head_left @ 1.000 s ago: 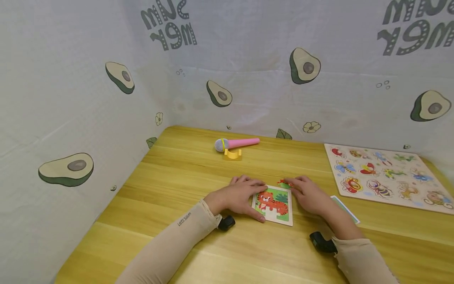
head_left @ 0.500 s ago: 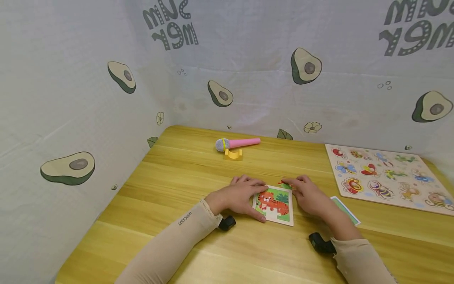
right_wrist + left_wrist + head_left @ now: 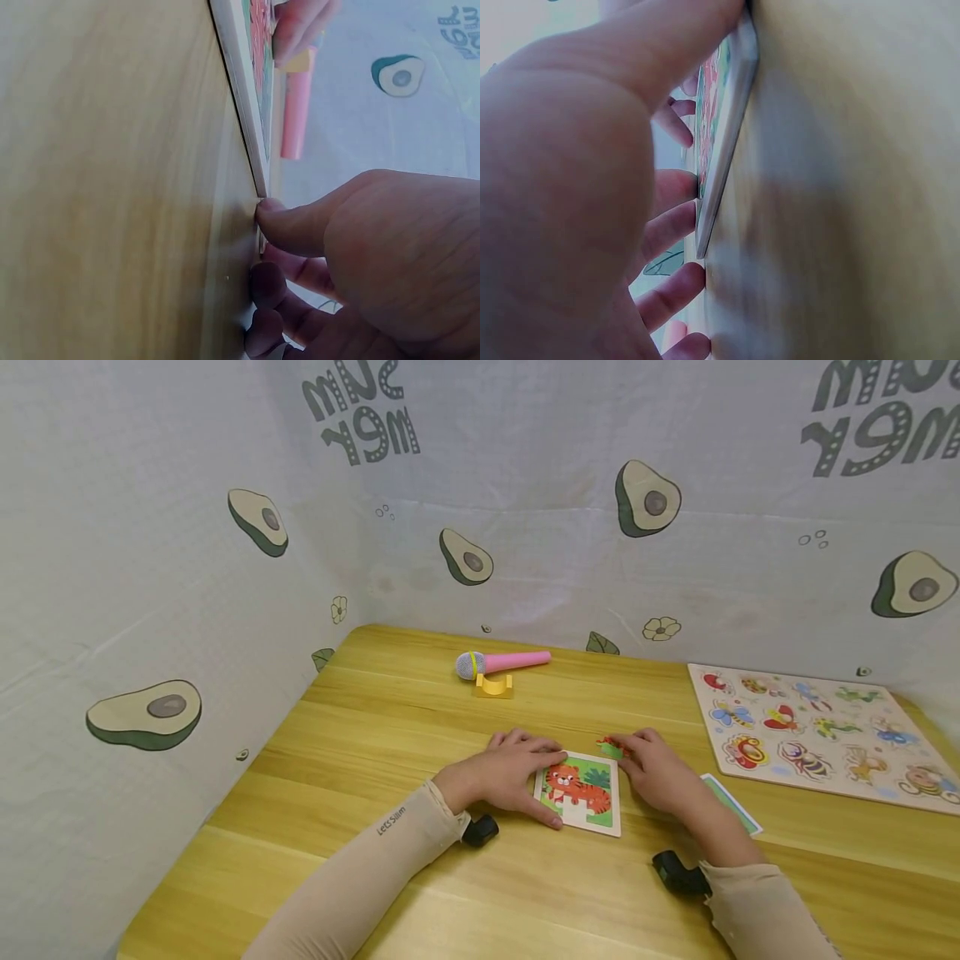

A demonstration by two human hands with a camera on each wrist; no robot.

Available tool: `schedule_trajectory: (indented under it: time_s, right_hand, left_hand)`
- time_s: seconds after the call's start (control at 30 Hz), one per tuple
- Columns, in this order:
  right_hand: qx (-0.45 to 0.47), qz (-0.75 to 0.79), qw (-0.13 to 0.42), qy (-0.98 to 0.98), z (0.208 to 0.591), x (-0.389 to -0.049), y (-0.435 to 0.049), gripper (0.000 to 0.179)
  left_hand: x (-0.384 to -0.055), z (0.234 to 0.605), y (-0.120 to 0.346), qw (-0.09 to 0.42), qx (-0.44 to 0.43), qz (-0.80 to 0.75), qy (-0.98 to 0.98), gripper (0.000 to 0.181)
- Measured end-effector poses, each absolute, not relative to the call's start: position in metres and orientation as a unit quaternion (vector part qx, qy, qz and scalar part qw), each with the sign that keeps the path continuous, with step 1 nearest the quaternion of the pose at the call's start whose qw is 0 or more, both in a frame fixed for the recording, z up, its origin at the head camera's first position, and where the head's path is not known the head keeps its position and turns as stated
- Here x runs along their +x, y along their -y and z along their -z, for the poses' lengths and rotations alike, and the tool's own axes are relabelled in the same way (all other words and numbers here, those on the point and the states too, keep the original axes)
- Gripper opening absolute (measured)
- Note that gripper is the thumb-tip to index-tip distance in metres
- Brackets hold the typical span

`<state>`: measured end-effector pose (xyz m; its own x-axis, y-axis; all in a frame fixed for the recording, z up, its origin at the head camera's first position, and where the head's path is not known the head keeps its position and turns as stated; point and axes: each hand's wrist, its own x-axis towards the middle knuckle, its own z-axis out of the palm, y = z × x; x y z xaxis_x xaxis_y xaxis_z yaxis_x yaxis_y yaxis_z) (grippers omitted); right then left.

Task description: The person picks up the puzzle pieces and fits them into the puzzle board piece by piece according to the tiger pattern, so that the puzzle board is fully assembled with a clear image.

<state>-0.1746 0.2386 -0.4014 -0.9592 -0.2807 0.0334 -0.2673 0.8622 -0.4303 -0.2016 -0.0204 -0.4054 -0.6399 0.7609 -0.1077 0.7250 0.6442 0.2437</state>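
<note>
A square wooden jigsaw puzzle (image 3: pixel 577 794) with an orange tiger lies on the table, with a pale gap at its lower middle. My left hand (image 3: pixel 517 778) holds its left side, thumb near the lower edge and forefinger at the upper left corner. In the left wrist view, the puzzle's edge (image 3: pixel 731 124) stands between thumb and fingers. Just beyond the upper right corner, my right hand (image 3: pixel 660 772) pinches a small green and red puzzle piece (image 3: pixel 612 748). The right wrist view shows thumb and fingers (image 3: pixel 289 225) low at the table; the piece is mostly hidden there.
A green card with a white border (image 3: pixel 731 804) lies partly under the right forearm. At the right is a wooden insect puzzle board (image 3: pixel 817 735). A pink toy microphone (image 3: pixel 513 662) and a yellow stand (image 3: pixel 492 687) lie at the back, near the avocado-print curtain (image 3: pixel 555 585).
The small puzzle piece has turned and shifted slightly right under my right fingers. My left hand and the tiger puzzle have stayed in place.
</note>
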Motion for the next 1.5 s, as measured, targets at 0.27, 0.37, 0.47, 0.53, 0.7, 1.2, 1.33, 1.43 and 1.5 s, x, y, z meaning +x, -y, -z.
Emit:
schedule_trajectory:
  time_s: [0.27,0.37,0.47,0.53,0.7,1.2,1.33,1.43,1.5]
  right_hand:
    - [-0.139,0.222,0.002,-0.965,0.402,-0.176,-0.241,0.039]
    - [-0.13,0.233,-0.001,-0.964,0.402,-0.176,-0.242,0.034]
    - [-0.118,0.238,0.0,-0.964,0.402,-0.176,-0.242,0.03]
    - [-0.113,0.237,0.003,-0.965,0.401,-0.176,-0.243,0.029]
    - [-0.101,0.238,0.01,-0.966,0.4,-0.177,-0.243,0.03]
    - [-0.097,0.25,0.01,-0.963,0.393,-0.177,-0.247,0.026]
    - [-0.116,0.248,0.019,-0.962,0.383,-0.172,-0.245,0.025]
    - [-0.147,0.244,0.042,-0.958,0.374,-0.168,-0.24,0.023]
    - [-0.177,0.242,0.062,-0.952,0.369,-0.166,-0.238,0.02]
  left_hand:
    - [-0.202,0.405,0.021,0.104,0.412,-0.091,-0.901,0.102]
    - [-0.202,0.405,0.021,0.104,0.413,-0.09,-0.9,0.102]
    - [-0.202,0.404,0.021,0.103,0.414,-0.09,-0.9,0.102]
    - [-0.202,0.404,0.02,0.103,0.414,-0.091,-0.9,0.102]
    - [-0.203,0.406,0.019,0.098,0.414,-0.092,-0.9,0.102]
    - [-0.201,0.4,0.022,0.097,0.411,-0.094,-0.901,0.106]
    - [-0.202,0.397,0.024,0.108,0.417,-0.1,-0.897,0.103]
    - [-0.203,0.395,0.025,0.112,0.414,-0.103,-0.898,0.1]
    - [-0.203,0.394,0.025,0.113,0.409,-0.098,-0.9,0.099]
